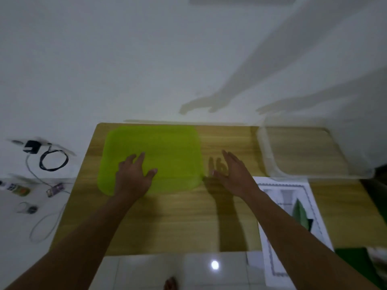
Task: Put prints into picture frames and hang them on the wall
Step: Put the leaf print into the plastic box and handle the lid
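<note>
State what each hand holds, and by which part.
Nothing is held. The left hand is spread open over the green lid; the right hand is open above the table.

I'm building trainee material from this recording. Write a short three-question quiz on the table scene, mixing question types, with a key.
1. True or false: the left hand is over the green mat.
2. The right hand holds: A) a print B) nothing C) the mat.
3. Fill in: the print lies on the table's ____ side.
Key: 1 true; 2 B; 3 right.
</note>
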A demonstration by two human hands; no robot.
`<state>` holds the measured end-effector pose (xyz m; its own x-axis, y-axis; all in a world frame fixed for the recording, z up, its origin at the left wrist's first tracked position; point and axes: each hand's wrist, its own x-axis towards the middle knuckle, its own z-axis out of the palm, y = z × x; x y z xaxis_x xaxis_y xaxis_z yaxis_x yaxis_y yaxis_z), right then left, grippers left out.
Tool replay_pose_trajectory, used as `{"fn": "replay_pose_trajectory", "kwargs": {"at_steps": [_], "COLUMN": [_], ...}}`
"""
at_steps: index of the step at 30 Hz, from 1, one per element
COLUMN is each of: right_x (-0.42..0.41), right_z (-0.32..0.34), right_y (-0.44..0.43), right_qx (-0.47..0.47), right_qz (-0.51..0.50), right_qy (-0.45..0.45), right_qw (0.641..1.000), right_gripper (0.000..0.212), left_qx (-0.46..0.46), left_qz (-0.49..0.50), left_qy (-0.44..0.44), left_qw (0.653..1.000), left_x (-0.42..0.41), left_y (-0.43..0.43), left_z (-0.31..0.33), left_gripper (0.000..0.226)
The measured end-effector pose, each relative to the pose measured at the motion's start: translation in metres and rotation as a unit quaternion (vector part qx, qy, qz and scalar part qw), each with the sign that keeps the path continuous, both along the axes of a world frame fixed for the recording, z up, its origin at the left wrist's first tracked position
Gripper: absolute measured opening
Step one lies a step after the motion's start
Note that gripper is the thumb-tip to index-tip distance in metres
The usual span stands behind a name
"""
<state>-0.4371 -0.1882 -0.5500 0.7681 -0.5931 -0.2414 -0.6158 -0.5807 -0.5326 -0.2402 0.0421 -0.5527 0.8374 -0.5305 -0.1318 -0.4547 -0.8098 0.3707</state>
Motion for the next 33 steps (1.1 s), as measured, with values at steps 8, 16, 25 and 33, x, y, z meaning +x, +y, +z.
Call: {"fn": "replay_pose_trajectory", "kwargs": {"at_steps": [8, 16, 25, 33], "right_x": [-0.146, -0.269, -0.298, -0.306], "right_z": [0.014, -0.018, -0.041, -0.049], "right_y": [-0.039, -0.073, -0.061, -0.067], "right_qx": [0.022, 0.008, -0.022, -0.014], "right_qz": [-0.032, -0.091, -0.089, -0.095], "right_qy": [0.019, 0.115, 0.057, 0.040], "right_qw": [0.999, 0.989, 0.994, 0.995], "right_gripper": [0.084, 0.057, 0.044, 0.053], "left_qx": [-0.044, -0.021, -0.069, -0.121], "left_qz": [-0.101, -0.057, 0.025, 0.160], "left_qy": [0.059, 0.176, 0.185, 0.258], "left_qw": [0.992, 0.983, 0.980, 0.945], "left_x": [-0.157, -0.300, -0.351, -0.343], "left_y": [-0.092, -0.150, -0.166, -0.179], "left_z": [0.009, -0.018, -0.025, -0.026], "left_gripper": [0.070, 0.072, 0.036, 0.061]}}
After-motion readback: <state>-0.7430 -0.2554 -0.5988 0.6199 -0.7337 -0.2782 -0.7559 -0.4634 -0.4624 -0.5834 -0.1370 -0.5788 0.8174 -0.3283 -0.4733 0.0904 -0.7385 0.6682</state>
